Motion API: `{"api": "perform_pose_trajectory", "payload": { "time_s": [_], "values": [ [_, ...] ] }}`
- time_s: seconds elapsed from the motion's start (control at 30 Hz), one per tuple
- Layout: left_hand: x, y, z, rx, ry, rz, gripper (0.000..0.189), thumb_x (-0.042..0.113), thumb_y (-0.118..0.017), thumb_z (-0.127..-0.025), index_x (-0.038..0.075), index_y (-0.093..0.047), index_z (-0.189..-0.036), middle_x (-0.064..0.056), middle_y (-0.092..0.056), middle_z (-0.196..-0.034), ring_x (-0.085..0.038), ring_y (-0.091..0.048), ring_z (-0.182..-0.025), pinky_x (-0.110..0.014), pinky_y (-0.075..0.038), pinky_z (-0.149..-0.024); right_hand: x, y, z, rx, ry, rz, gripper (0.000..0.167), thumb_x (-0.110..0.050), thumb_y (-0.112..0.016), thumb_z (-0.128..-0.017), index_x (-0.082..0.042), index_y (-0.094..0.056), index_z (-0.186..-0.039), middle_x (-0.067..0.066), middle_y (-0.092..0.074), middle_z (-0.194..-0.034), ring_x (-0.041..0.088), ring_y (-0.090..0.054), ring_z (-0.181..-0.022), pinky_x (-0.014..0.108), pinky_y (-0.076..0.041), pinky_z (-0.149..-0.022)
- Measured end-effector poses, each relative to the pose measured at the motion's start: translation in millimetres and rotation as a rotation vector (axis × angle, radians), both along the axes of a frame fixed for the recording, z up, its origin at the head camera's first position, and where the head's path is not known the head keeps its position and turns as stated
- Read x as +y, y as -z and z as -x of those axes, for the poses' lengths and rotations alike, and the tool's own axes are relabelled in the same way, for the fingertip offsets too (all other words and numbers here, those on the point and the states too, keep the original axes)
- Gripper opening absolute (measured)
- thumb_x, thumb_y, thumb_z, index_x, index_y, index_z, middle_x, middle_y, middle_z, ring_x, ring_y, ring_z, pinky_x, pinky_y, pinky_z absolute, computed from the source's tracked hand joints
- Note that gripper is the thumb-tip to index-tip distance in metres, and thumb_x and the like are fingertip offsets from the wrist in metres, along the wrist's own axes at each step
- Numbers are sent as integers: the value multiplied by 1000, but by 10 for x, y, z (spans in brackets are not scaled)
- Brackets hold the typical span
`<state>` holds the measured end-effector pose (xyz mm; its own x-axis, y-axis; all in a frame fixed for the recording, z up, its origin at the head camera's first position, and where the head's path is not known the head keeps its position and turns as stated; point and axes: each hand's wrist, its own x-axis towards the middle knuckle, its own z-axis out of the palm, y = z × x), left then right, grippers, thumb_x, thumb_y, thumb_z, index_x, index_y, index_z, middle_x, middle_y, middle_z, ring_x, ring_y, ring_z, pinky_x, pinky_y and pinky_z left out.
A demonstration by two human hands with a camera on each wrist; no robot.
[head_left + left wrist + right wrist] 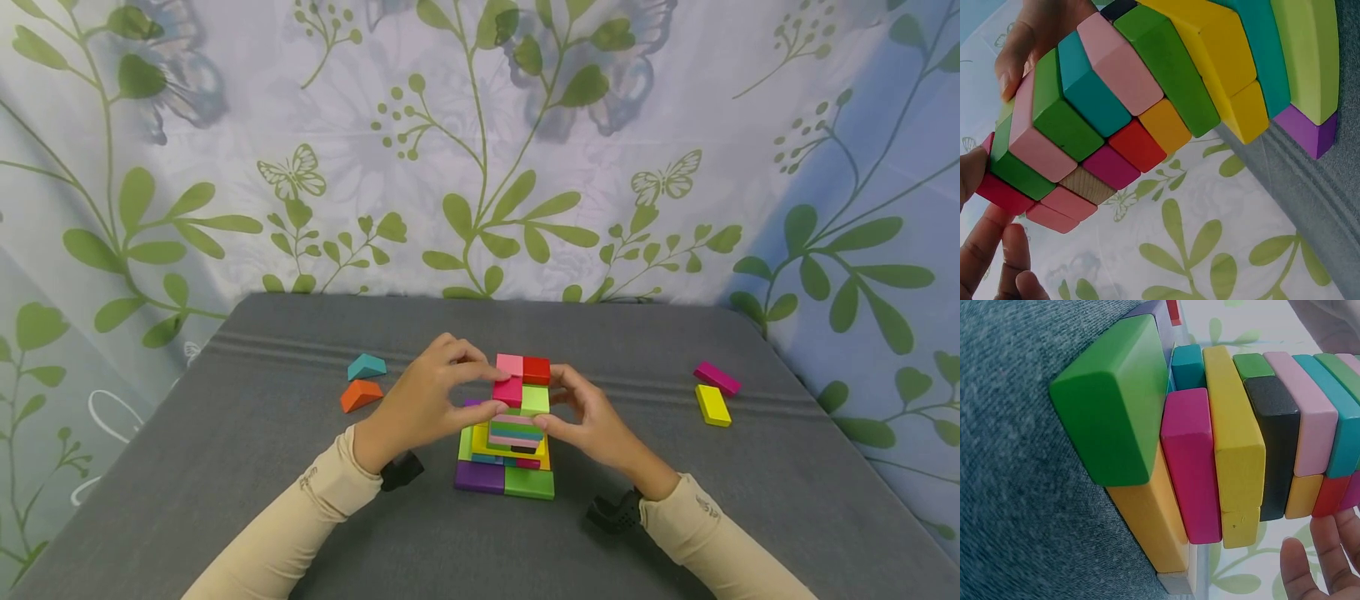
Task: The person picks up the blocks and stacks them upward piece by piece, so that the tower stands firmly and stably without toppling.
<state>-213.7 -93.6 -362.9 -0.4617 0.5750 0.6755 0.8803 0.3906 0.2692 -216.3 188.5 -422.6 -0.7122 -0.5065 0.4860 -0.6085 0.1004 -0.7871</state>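
A tower of colored wooden blocks (480,477) stands on the grey table, wider at its base than near its top. My left hand (431,392) comes from the left and pinches a crimson block (507,392) on the top layer between thumb and fingers. Beside that block lie a pink block (510,364), a red block (536,370) and a lime block (535,400). My right hand (596,421) holds the upper tower from the right, its thumb at the lime block's front and its fingers (1297,569) round the far side. A black block (1274,425) sits in a lower layer.
On the table at left lie a teal notched block (366,367) and an orange block (362,396). Over on the right are a magenta block (717,377) and a yellow block (712,406). A leaf-patterned curtain (360,192) hangs behind the table.
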Motion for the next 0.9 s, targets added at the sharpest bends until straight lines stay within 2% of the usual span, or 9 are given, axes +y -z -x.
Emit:
{"api": "perform_pose_trajectory", "payload": {
  "time_s": [0.4, 0.57, 0.7, 0.9],
  "values": [
    [16, 18, 26, -3, 8, -39, 32, 18, -97, -83, 6, -85, -111, -5, -71, -101, -21, -58, -93, -32, -53, -77, -3, -10, 11, 13, 2, 3, 47, -2, -73, -100, 9, -54, -142, -3, -66, -128, 12, -62, -113, 26, -54, -98],
    [11, 20, 25, -49, 14, -43, 39, 19, -97, -82, 4, -83, -115, -6, -72, -103, -21, -60, -95, -33, -54, -80, -2, -9, 9, 9, 4, 3, 48, -2, -74, -100, 10, -54, -141, -3, -65, -128, 12, -62, -113, 26, -54, -99],
    [-48, 6, 26, -177, 30, -49, 45, 20, -95, -85, 6, -79, -125, -2, -71, -104, -18, -60, -97, -34, -55, -82, -1, -6, 4, 0, 7, 5, 47, -2, -74, -100, 10, -54, -141, -1, -65, -128, 13, -62, -113, 25, -53, -99],
    [-346, 10, 83, -503, 89, -7, 39, 17, -82, -99, 11, -73, -136, 5, -69, -107, -15, -59, -92, -37, -53, -80, -1, -2, -9, -22, 13, 1, 48, -3, -74, -99, 9, -54, -141, 3, -65, -128, 13, -61, -114, 25, -53, -100]
  ]
}}
